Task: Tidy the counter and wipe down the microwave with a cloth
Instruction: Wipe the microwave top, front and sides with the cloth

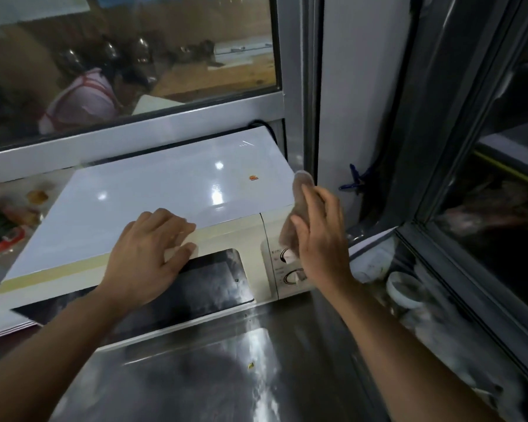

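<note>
A cream microwave [232, 236] stands on the steel counter [195, 376], with a glossy white board [153, 193] lying on its top. My left hand [148, 254] rests flat on the front top edge, fingers spread, above the dark door window [195, 287]. My right hand [320, 233] grips a beige cloth [299, 205] and presses it against the microwave's upper right corner, over the control panel. Two dials [290, 266] show just left of that hand. A small orange sticker [253, 178] sits on the board.
Food packets [3, 226] lie on the counter left of the microwave. A window [128, 56] behind shows a person in a white and red top. A blue clip [355, 179] hangs at the right. White bowls [404, 287] sit behind glass at the lower right.
</note>
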Demonstrator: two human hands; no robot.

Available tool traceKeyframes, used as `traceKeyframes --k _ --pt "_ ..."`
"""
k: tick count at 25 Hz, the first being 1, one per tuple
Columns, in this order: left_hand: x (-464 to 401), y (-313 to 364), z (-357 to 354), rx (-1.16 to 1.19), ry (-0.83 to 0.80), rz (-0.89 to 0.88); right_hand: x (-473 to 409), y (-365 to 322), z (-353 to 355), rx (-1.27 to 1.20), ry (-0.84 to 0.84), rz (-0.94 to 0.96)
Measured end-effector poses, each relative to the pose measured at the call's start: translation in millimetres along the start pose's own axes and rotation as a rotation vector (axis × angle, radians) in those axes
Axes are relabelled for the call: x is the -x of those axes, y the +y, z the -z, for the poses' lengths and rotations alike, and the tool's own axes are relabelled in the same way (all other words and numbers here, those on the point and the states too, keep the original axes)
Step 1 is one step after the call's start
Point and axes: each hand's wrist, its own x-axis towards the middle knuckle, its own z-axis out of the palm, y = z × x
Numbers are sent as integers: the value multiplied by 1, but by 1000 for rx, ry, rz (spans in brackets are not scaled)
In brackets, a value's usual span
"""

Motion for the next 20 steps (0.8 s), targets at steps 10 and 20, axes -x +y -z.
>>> traceKeyframes --k 10,20 --pt "-29 -18 -8 12 -13 -235 42 41 -33 -500 -69 -546" --pt "-29 -25 -18 35 106 -293 22 24 -14 -474 -24 -415"
